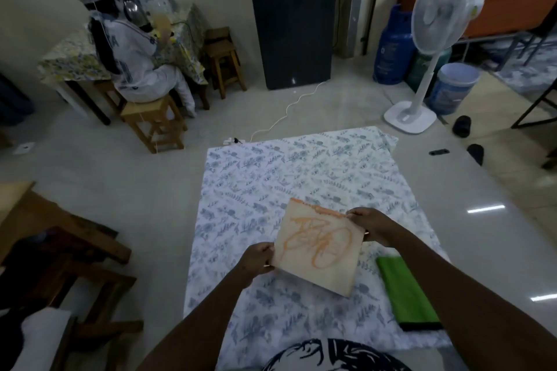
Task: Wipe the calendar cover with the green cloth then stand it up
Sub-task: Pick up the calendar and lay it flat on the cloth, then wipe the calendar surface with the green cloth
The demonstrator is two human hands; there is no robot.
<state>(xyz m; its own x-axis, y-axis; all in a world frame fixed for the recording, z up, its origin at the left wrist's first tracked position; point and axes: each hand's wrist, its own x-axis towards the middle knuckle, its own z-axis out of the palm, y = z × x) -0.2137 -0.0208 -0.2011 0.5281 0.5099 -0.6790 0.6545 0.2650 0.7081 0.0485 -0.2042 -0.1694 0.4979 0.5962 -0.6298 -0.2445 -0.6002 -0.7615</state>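
The calendar is a cream card with an orange scribbled design and an orange top edge. It is lifted above the floral sheet, tilted with its cover facing me. My left hand grips its lower left edge. My right hand grips its upper right corner. The green cloth lies folded flat on the sheet to the right of the calendar, under my right forearm, touched by neither hand.
A white standing fan stands beyond the sheet at the right, with a white cord and power strip on the floor. A seated person is at a table far left. Wooden furniture sits close on my left.
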